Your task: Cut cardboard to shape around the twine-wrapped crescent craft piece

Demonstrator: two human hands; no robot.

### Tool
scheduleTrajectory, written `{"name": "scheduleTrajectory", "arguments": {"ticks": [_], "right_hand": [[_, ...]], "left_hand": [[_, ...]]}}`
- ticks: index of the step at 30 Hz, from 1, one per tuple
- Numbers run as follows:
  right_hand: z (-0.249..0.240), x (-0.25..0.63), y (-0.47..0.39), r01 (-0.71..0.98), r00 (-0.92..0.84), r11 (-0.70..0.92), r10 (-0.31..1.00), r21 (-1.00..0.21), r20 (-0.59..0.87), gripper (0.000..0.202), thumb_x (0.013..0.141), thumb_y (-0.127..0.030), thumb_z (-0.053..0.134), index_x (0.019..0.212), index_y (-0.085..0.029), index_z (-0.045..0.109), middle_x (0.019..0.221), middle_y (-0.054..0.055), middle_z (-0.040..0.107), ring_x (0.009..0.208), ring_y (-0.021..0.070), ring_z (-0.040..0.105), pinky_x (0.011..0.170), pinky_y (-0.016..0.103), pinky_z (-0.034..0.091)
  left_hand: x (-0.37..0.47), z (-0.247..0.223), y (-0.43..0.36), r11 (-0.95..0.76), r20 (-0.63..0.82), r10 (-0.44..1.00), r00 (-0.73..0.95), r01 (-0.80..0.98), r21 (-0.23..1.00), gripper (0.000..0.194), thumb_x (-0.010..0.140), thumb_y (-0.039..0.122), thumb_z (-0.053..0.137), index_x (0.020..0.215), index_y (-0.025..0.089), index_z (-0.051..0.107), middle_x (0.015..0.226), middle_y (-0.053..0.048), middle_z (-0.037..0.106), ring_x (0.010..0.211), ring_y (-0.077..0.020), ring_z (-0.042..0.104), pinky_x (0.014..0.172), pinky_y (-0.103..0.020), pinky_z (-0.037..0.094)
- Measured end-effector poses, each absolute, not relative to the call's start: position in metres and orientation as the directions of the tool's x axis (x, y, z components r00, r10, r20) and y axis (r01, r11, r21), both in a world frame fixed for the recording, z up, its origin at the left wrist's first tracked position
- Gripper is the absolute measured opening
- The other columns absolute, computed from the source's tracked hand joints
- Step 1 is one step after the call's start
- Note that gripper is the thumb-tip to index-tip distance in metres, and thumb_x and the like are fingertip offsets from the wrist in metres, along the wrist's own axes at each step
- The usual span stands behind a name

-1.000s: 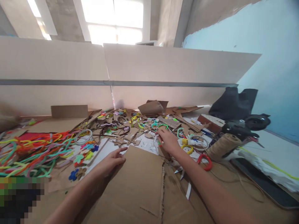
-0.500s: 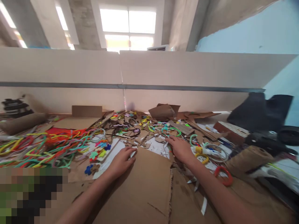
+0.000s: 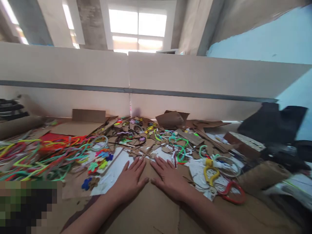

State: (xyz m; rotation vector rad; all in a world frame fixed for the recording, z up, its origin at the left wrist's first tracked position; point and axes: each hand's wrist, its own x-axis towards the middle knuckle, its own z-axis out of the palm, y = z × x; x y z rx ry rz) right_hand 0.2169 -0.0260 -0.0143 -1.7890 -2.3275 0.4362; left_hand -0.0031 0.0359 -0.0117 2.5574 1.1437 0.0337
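A piece of brown cardboard [image 3: 148, 208] lies in front of me on a larger cardboard surface. My left hand [image 3: 131, 178] rests flat near its far left edge, fingers stretched forward. On the far right part lies my right hand [image 3: 168, 178], palm down with the fingers extended. Both thumbs point inward, with a small gap between them. Neither hand holds anything. Beyond the fingertips are small cardboard scraps [image 3: 136, 152] and curled green pipe cleaners [image 3: 181, 151]. Scissors with one yellow handle [image 3: 211, 175] and one red handle [image 3: 235, 193] lie to the right of my right forearm.
Many coloured pipe cleaners [image 3: 48, 159] spread on the left, beside felt flowers [image 3: 101, 162]. A roll of tape [image 3: 99, 143] lies behind them. At right are a brown roll [image 3: 264, 175] and a dark cloth [image 3: 270, 123]. A white partition [image 3: 170, 71] stands behind.
My right hand has moved left and nearer, from the scraps onto the cardboard. My left hand has spread flat and shifted slightly. The scissors now show more fully.
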Motion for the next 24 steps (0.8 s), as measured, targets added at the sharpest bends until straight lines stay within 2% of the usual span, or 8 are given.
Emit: {"name": "scheduleTrajectory", "arguments": {"ticks": [6, 12, 17, 20, 24], "right_hand": [[-0.009, 0.217, -0.024, 0.912, -0.252, 0.224, 0.967, -0.343, -0.039, 0.082, 0.101, -0.075, 0.03, 0.166, -0.024, 0.027, 0.174, 0.011, 0.014, 0.161, 0.0304, 0.012, 0.129, 0.058, 0.01], [-0.011, 0.215, -0.024, 0.905, -0.236, 0.218, 0.972, -0.365, -0.005, 0.082, 0.1, -0.074, 0.036, 0.164, -0.024, 0.033, 0.174, 0.014, 0.018, 0.161, 0.0314, 0.014, 0.128, 0.06, 0.013], [-0.009, 0.214, -0.026, 0.915, -0.236, 0.213, 0.971, -0.342, -0.026, 0.077, 0.101, -0.07, 0.042, 0.165, -0.028, 0.031, 0.174, 0.012, 0.017, 0.161, 0.0296, 0.015, 0.128, 0.058, 0.014], [-0.015, 0.214, -0.025, 0.949, -0.21, 0.185, 0.975, -0.257, -0.074, 0.073, 0.102, -0.063, 0.044, 0.164, -0.027, 0.031, 0.173, 0.012, 0.016, 0.16, 0.0302, 0.016, 0.127, 0.06, 0.016], [-0.032, 0.217, -0.018, 0.969, -0.204, 0.187, 0.975, -0.162, -0.094, 0.071, 0.103, -0.063, 0.04, 0.163, -0.026, 0.034, 0.171, 0.01, 0.019, 0.158, 0.0337, 0.021, 0.126, 0.066, 0.017]], "left_hand": [[-0.004, -0.035, 0.05, -0.657, -0.047, 0.731, 0.681, 0.721, 0.22, 0.07, 0.103, 0.058, 0.036, 0.164, 0.023, 0.028, 0.171, -0.005, 0.02, 0.16, -0.0312, 0.018, 0.127, -0.062, 0.014], [-0.008, -0.054, 0.059, -0.692, 0.064, 0.718, 0.693, 0.702, 0.171, 0.066, 0.102, 0.06, 0.038, 0.161, 0.03, 0.033, 0.169, -0.003, 0.026, 0.158, -0.032, 0.025, 0.125, -0.064, 0.022], [-0.006, -0.035, 0.048, -0.653, -0.014, 0.738, 0.674, 0.72, 0.233, 0.065, 0.102, 0.053, 0.044, 0.161, 0.029, 0.035, 0.169, -0.004, 0.027, 0.158, -0.0314, 0.024, 0.126, -0.063, 0.02], [-0.004, -0.016, 0.035, -0.622, -0.075, 0.738, 0.67, 0.72, 0.308, 0.067, 0.101, 0.047, 0.048, 0.163, 0.025, 0.032, 0.17, -0.005, 0.022, 0.16, -0.0287, 0.019, 0.128, -0.06, 0.016], [-0.006, -0.006, 0.029, -0.607, -0.061, 0.723, 0.688, 0.675, 0.419, 0.07, 0.1, 0.051, 0.049, 0.163, 0.023, 0.033, 0.171, -0.008, 0.024, 0.16, -0.0288, 0.017, 0.129, -0.06, 0.012]]}}
